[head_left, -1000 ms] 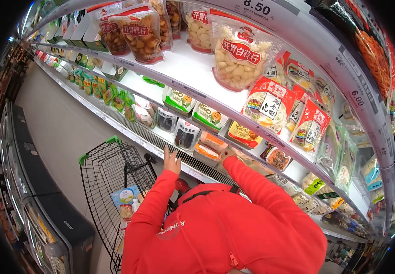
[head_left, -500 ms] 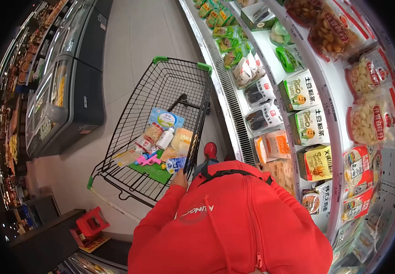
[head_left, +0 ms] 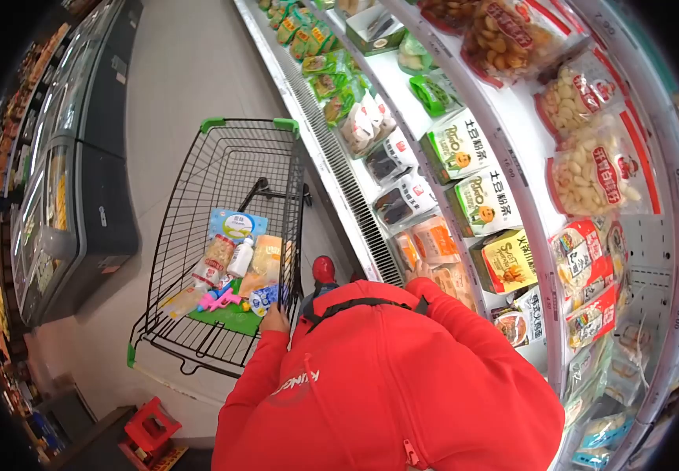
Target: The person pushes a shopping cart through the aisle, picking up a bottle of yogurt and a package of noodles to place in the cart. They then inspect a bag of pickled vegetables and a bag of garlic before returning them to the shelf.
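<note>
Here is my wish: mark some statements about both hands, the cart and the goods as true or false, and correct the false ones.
1. The left hand is at the side of the shopping cart. True.
2. The right hand is inside the shopping cart. False: it is at the shelf, by the orange packs.
3. The white bottle is in the shopping cart. True.
4. The pink toy is on the shelf. False: it lies in the shopping cart.
</note>
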Demonstrator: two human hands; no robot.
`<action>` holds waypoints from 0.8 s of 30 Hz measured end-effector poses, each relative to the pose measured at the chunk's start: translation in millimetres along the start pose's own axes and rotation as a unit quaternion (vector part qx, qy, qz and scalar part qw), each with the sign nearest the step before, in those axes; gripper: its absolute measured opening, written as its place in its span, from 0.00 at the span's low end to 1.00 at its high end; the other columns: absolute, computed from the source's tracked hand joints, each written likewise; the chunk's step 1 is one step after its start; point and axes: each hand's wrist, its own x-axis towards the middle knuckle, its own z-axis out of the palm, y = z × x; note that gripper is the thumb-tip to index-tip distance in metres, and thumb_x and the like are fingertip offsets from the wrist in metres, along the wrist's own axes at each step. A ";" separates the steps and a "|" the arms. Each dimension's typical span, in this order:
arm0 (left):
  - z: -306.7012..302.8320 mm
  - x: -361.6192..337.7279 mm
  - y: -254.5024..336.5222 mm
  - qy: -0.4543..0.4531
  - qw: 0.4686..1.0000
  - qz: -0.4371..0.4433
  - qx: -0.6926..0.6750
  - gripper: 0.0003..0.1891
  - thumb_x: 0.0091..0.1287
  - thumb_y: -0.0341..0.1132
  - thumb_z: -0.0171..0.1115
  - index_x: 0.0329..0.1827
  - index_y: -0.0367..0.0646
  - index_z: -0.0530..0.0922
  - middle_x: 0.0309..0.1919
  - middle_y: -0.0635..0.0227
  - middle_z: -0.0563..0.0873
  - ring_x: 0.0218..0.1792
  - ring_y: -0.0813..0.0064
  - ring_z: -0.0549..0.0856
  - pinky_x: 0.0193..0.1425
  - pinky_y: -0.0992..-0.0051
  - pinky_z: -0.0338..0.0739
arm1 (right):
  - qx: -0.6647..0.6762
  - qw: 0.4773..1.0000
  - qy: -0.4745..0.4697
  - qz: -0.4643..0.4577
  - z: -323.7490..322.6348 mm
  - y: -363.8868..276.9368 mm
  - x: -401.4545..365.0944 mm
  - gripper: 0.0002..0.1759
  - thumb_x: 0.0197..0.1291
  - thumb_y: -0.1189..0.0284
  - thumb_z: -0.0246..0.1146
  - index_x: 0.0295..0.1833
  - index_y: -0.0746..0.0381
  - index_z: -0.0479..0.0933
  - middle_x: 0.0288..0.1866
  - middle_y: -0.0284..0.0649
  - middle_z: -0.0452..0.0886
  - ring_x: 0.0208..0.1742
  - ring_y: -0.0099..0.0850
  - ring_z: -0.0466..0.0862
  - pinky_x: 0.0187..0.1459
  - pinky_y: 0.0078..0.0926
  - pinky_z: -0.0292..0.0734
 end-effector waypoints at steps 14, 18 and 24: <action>-10.5 76.2 16.4 0.095 0.993 0.047 -0.045 0.13 0.71 0.41 0.46 0.43 0.40 0.71 0.34 0.45 0.82 0.38 0.42 0.80 0.41 0.51 0.73 | 0.431 0.900 -0.050 0.045 42.6 64.0 106.4 0.16 0.56 0.75 0.62 0.51 0.56 0.81 0.46 0.42 0.83 0.45 0.31 0.82 0.48 0.26 0.75; -22.6 99.5 25.5 0.100 0.994 0.029 -0.039 0.13 0.70 0.41 0.47 0.44 0.40 0.73 0.34 0.45 0.82 0.38 0.42 0.80 0.42 0.51 0.72 | 0.582 0.805 -0.028 -0.113 41.0 47.7 85.6 0.11 0.55 0.76 0.63 0.44 0.63 0.82 0.32 0.37 0.82 0.31 0.25 0.77 0.36 0.22 0.73; -34.9 137.0 28.0 0.127 0.990 0.049 -0.036 0.13 0.70 0.41 0.49 0.47 0.40 0.73 0.38 0.47 0.82 0.40 0.43 0.80 0.43 0.53 0.73 | 0.194 0.960 0.197 0.040 15.0 87.3 57.2 0.16 0.53 0.72 0.64 0.48 0.64 0.78 0.53 0.44 0.77 0.55 0.37 0.75 0.54 0.34 0.71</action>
